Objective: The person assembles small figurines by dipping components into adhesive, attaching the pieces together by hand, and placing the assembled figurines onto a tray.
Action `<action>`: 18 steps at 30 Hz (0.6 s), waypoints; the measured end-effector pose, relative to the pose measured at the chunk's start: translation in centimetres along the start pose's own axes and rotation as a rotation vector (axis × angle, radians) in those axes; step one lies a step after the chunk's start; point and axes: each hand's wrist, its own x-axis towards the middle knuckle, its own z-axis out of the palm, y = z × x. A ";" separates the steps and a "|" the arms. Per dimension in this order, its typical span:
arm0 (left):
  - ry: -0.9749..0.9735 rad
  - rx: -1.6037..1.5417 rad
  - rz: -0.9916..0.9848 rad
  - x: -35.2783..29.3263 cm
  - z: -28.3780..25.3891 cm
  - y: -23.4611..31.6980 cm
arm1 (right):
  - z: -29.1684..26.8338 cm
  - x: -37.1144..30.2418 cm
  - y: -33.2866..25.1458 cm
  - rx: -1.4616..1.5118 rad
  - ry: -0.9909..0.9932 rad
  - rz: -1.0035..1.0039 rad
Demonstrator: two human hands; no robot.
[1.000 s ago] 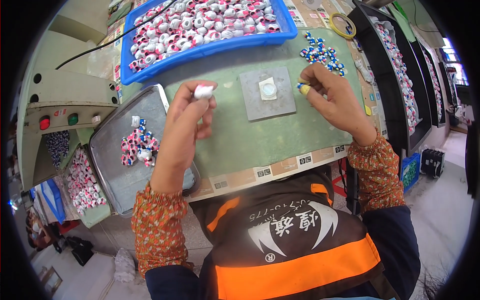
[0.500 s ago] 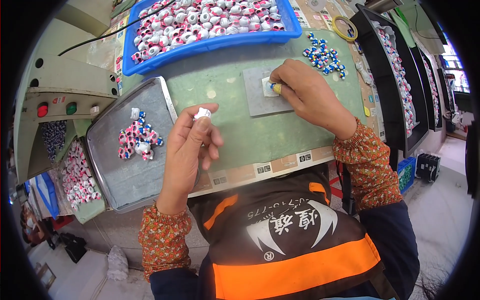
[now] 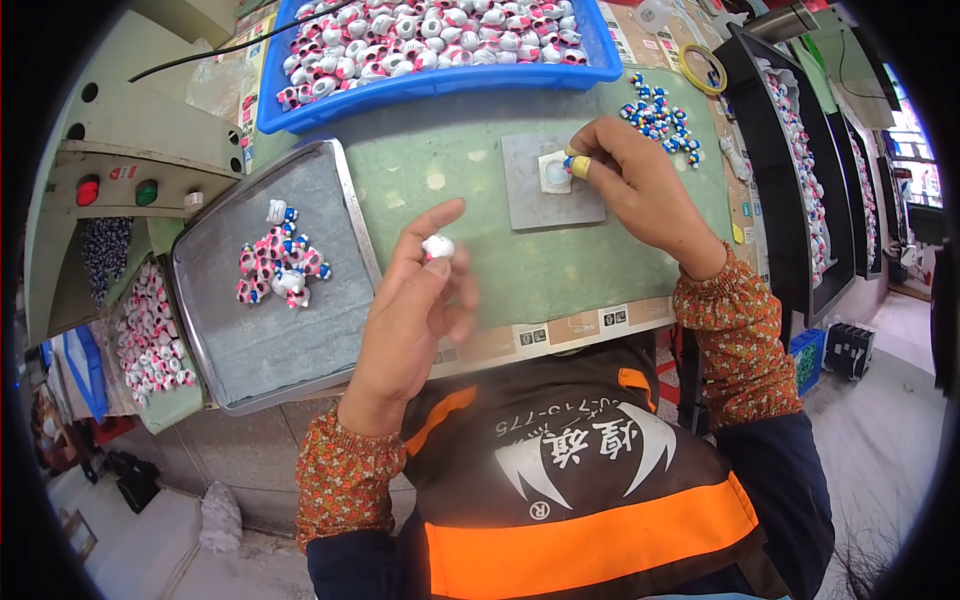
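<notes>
Between the thumb and index finger of my left hand is a small white toy head, held above the green mat. My right hand, with yellow tape on its fingertips, pinches a small blue toy body, mostly hidden by the fingers. That piece is at the edge of a white pad with a round glossy patch; whether it touches the patch I cannot tell. Under the pad lies a grey square plate. Several more blue toy bodies lie loose beyond my right hand.
A blue bin full of white and pink heads stands at the back. On the left, a metal tray holds a cluster of joined toys. A yellow tape roll and black trays are at the right.
My left hand has shifted right and slightly down with the white head. My right hand still pinches the blue body, now at the pad's right edge. The whole view has shifted slightly.
</notes>
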 end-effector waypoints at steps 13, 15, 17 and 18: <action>-0.168 -0.005 -0.031 0.5 0.0 -1.2 | -0.5 -0.7 -0.4 0.631 -0.099 0.344; -0.159 -0.026 -0.024 0.7 0.4 -1.8 | -0.4 -0.9 -0.5 0.657 -0.116 0.349; -0.150 -0.048 -0.021 1.0 0.4 -2.8 | -0.1 -1.2 -1.4 0.649 -0.096 0.321; -0.147 -0.085 -0.016 1.1 0.4 -3.0 | 0.1 -1.4 -2.0 0.641 -0.073 0.290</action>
